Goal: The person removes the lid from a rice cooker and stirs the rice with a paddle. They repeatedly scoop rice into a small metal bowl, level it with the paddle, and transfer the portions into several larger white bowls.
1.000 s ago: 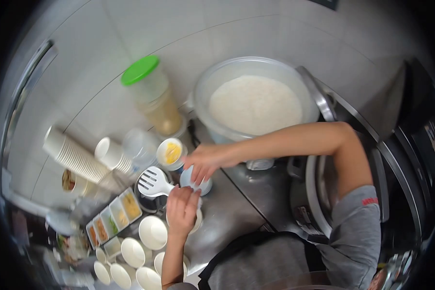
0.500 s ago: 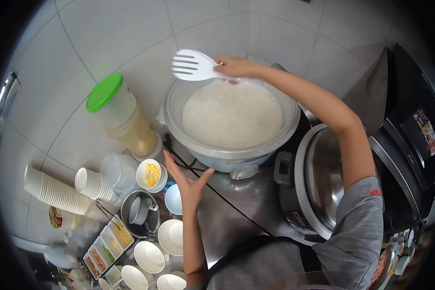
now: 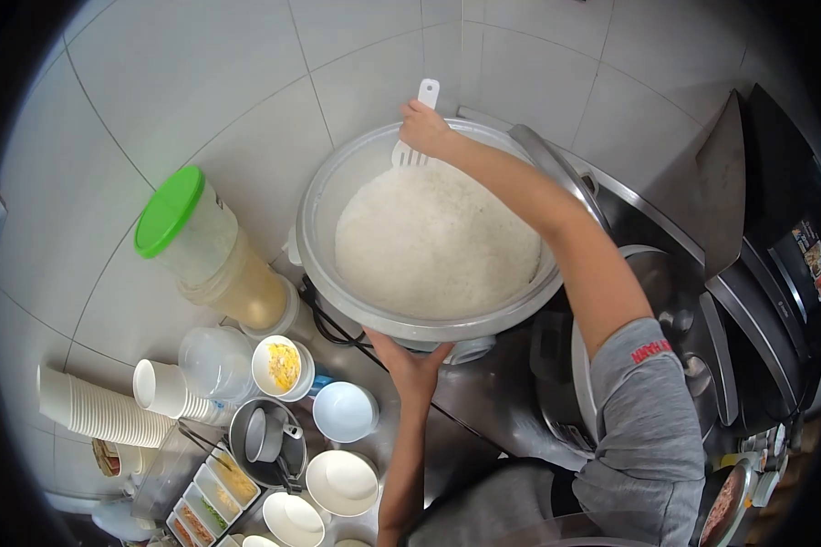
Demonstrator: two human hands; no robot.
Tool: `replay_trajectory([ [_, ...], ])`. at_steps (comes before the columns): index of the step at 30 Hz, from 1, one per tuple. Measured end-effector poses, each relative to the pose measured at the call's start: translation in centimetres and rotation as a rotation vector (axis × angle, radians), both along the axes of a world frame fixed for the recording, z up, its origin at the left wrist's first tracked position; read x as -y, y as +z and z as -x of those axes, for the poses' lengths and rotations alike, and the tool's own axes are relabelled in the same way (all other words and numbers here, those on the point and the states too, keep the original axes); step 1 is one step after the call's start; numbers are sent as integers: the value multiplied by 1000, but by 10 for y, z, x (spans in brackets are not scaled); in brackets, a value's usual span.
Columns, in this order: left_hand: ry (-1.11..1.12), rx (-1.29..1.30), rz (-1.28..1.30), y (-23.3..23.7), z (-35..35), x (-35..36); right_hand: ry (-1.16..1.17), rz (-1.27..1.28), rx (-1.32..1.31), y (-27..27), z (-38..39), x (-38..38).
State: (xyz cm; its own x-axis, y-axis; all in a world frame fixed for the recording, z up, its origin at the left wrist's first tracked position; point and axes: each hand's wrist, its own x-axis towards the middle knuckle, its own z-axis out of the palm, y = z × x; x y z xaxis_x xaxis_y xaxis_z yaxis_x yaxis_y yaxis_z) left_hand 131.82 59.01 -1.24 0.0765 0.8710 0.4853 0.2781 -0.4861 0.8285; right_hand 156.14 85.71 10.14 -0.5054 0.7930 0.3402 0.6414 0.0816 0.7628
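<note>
My right hand (image 3: 425,129) is closed around a white slotted spatula (image 3: 411,156), its handle end sticking up above the fist. The slotted blade points down at the far edge of the white rice (image 3: 433,242), its tip apparently in it. That rice fills much of a large rice cooker pot (image 3: 392,321) with a wide grey rim. My left hand (image 3: 409,365) is under the near rim against the cooker's side, thumb and fingers spread. Its fingertips are partly hidden by the rim.
Left of the cooker stands a tall container with a green lid (image 3: 171,211). Stacked paper cups (image 3: 105,406), a bowl with yellow food (image 3: 284,366), a metal pot (image 3: 266,439) and white bowls (image 3: 342,481) crowd the lower left. Another cooker (image 3: 570,383) is at right; a black cord crosses the counter.
My right hand has turned the spatula from level above the pot to upright, blade down at the rice. My left hand has come up against the cooker's near side. The view has shifted.
</note>
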Motion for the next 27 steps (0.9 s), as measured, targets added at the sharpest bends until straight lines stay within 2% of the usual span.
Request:
replay_trajectory([
  [5, 23, -9, -26, 0, -1, 1, 175, 75, -92, 9, 17, 44],
  [8, 16, -19, -13, -2, 0, 1, 198, 138, -58, 15, 45, 93],
  [11, 37, -37, -14, 2, 1, 0, 387, 267, -21, 23, 60, 131],
  [14, 69, -57, -9, 3, -1, 0, 242, 221, -205, 33, 35, 83],
  [17, 80, -35, -12, 4, 0, 0, 118, -75, -169, 25, 18, 25],
  [20, 84, -26, -24, 6, -1, -2, 202, -95, -231, -6, 29, -18],
  [21, 91, -44, -27, 7, 0, -1, 292, -78, -178, -12, 42, -23],
  [22, 96, -60, -24, 7, 1, 0, 381, -56, -124, -14, 60, -17],
  [27, 111, -57, -50, 1, 0, -2, 494, 31, 27, 10, 101, 43],
])
